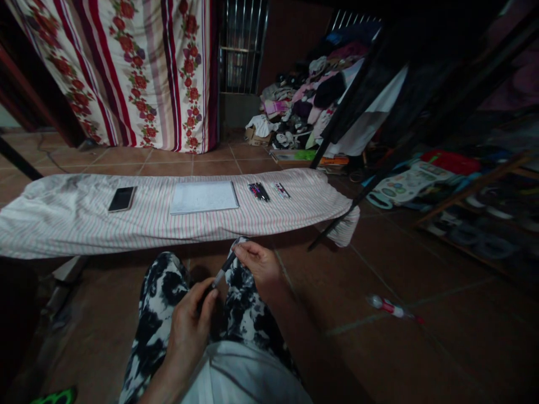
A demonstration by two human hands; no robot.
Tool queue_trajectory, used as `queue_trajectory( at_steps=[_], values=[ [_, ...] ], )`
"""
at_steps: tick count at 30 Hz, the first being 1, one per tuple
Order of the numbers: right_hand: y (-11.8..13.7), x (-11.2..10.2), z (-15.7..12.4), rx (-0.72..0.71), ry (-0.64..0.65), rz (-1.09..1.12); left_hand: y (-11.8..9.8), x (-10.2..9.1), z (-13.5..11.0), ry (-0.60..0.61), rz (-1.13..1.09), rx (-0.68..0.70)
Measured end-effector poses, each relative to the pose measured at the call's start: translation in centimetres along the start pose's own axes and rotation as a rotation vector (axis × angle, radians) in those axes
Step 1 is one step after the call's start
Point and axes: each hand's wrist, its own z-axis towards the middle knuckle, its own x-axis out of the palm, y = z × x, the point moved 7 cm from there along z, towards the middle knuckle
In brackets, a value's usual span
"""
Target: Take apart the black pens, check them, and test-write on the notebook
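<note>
Above my lap I hold a pen [224, 270] aslant between both hands. It has a dark barrel section and a pale, clear-looking section. My left hand [191, 311] is closed round its lower end, with thumb and fingers pressed together. The upper end sits in a pinch of my right hand [261, 266]. Beyond my knees, a spiral notebook [204, 197] lies open on the cloth-covered bench [138, 230]. To its right are a bunch of pens [259, 192] and a smaller group of pens or pen parts [282, 191], too small to make out.
A phone [122, 198] lies at the bench's left. On the tiled floor to my right is a plastic bottle [393, 308]. A dark slanted pole [337, 221] crosses the bench's right end. Behind stand a flowered curtain [138, 73] and a heap of clothes [311, 95].
</note>
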Motion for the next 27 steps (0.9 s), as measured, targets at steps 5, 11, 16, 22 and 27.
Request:
queue_trajectory(
  at_steps=[5,11,16,22,27],
  values=[
    [-0.6,-0.2,0.3,-0.014,-0.002,0.002,0.4,0.2,0.2,-0.02,-0.019,0.001],
    [-0.1,-0.1,0.6,-0.003,0.134,0.044,1.1,2.1,-0.3,0.194,-0.358,-0.251],
    [-0.3,-0.2,1.0,0.031,0.131,-0.005,1.2,2.1,-0.4,0.204,-0.399,-0.314],
    [-0.2,-0.1,1.1,0.051,0.076,-0.053,1.8,1.9,0.3,0.188,-0.312,-0.228],
    [-0.7,0.0,1.4,0.064,0.041,-0.029,1.4,1.1,0.2,0.064,-0.196,-0.19]
  ],
)
